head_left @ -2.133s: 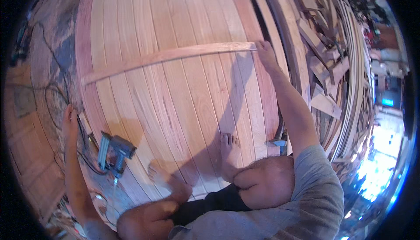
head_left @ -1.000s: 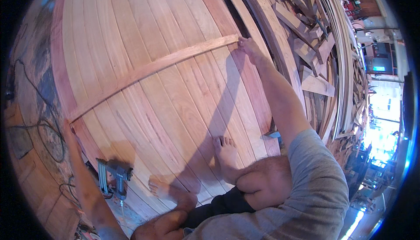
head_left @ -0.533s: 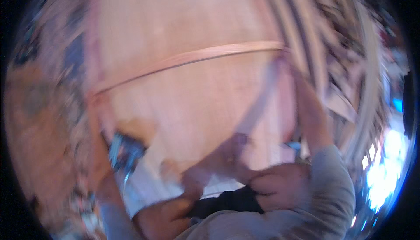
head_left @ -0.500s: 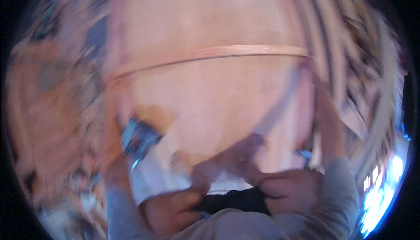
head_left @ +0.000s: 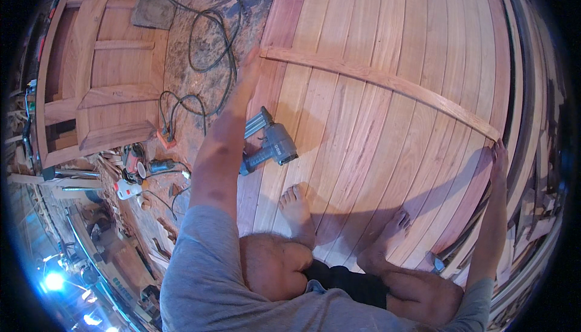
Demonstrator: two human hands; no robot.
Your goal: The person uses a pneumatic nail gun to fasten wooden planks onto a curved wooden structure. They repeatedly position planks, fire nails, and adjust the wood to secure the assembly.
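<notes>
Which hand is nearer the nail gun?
Left. The left hand is beyond the nail gun, at the left end of the wooden strip; the right hand is across the panel, at the other end.

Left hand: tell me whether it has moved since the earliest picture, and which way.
Yes: judged against the plank panel, the left hand has moved inward, from out beside the panel's left edge to the left end of the wooden strip.

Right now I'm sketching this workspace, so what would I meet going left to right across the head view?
Panelled wooden frame, left hand, narrow wooden strip, right hand, loose wood pieces.
</notes>
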